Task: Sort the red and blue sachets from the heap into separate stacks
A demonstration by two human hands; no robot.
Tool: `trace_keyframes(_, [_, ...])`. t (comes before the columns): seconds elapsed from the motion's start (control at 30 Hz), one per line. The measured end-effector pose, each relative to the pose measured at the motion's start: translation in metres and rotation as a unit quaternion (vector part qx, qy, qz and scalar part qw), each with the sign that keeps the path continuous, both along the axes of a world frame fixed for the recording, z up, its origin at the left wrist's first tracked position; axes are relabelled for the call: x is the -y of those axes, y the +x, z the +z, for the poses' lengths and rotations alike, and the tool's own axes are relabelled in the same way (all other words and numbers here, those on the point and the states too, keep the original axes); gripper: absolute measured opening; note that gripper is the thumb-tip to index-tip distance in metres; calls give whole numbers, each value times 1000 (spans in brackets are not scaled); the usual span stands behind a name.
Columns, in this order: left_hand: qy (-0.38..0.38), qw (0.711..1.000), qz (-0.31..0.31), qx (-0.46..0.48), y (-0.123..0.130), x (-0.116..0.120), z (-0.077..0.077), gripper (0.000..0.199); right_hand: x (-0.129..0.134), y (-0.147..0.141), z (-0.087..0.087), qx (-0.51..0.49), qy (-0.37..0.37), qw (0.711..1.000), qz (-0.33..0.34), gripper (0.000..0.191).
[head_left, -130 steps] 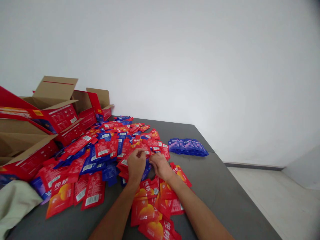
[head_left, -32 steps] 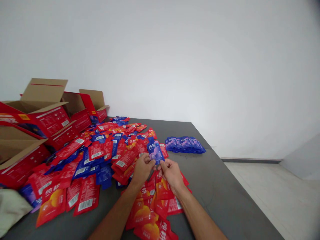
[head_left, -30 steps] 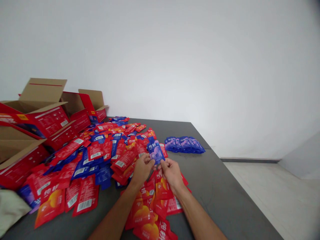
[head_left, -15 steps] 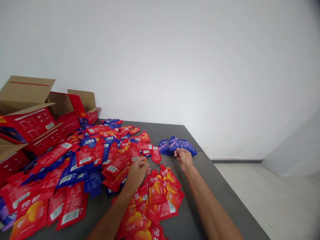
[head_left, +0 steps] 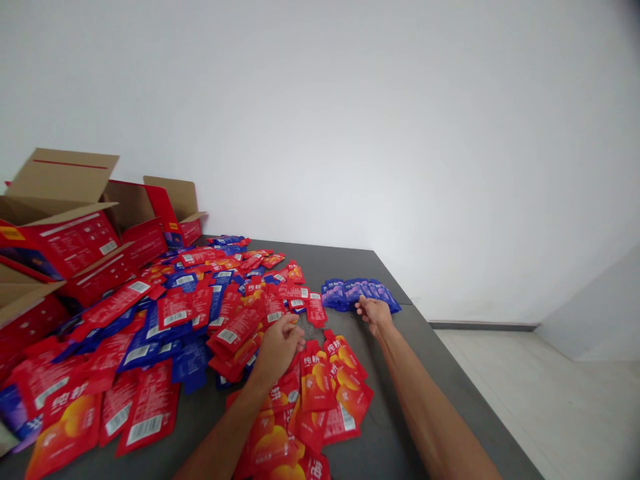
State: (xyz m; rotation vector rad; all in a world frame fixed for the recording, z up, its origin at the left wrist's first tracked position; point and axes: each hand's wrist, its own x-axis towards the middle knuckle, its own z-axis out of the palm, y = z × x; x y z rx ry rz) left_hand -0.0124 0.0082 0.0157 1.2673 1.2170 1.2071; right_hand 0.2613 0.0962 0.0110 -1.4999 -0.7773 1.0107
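Observation:
My right hand [head_left: 374, 315] is closed, thumb and fingers pinched at the near edge of a blue pouch [head_left: 355, 292]. That pouch lies in an overlapping row with several others like it, near the table's right side. My left hand [head_left: 281, 345] hovers over the edge of the mixed pile, fingers loosely bent and apart, with nothing visible in them. Just right of it and below lie red pouches [head_left: 316, 380] with yellow fruit printed on them, fanned over one another. A red pouch [head_left: 316, 309] with a barcode rests between the two hands, farther back.
A large heap of red and blue pouches [head_left: 175, 307] covers the left of the dark table [head_left: 345, 265]. Open red cardboard boxes [head_left: 75, 243] stand along the far left. A white wall [head_left: 320, 133] rises behind, and pale floor [head_left: 505, 373] shows beyond the right edge.
The blue pouch at my right hand has gone from slightly raised to lying flatter in the row. My left hand has barely moved. The whole view has shifted a little.

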Motion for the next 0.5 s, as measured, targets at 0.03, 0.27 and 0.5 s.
trace_keyframes(0.03, [-2,1000,-1,-2,0,0,0,34,0,0,0,4,-1,1000,-2,25])
trace_keyframes(0.27, [4,1000,-8,-20,-1,2,-2,28,2,0,-6,24,-11,999,-33,28])
trace_keyframes(0.5, [28,993,10,-112,-6,1,-8,23,15,-8,-7,51,1,998,-39,33])
